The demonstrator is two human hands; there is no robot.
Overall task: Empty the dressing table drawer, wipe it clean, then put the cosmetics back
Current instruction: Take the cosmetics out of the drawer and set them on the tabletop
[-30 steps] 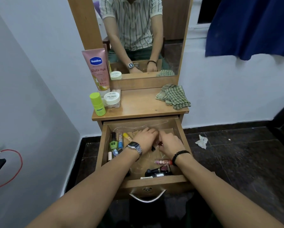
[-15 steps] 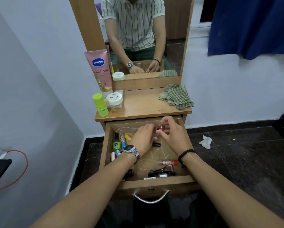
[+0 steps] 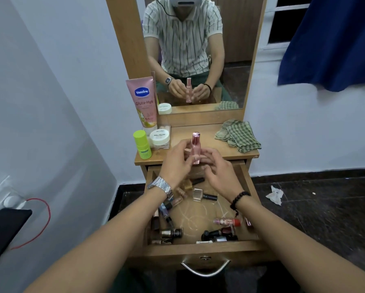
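A pink bottle (image 3: 196,149) is held upright above the back of the open drawer (image 3: 198,247), pinched by the left hand (image 3: 178,160) and right hand (image 3: 218,169). It could be dropped onto the cosmetics left in the drawer if the light fingertip hold is loosened.

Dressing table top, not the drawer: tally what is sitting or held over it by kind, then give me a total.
Tubes: 1, the pink Vaseline tube
Green bottles: 1, green bottle
Jars: 1, white nail polish jar
Cloths: 1, checked cloth
Pink bottles held in both hands: 1, pink bottle
Total: 5
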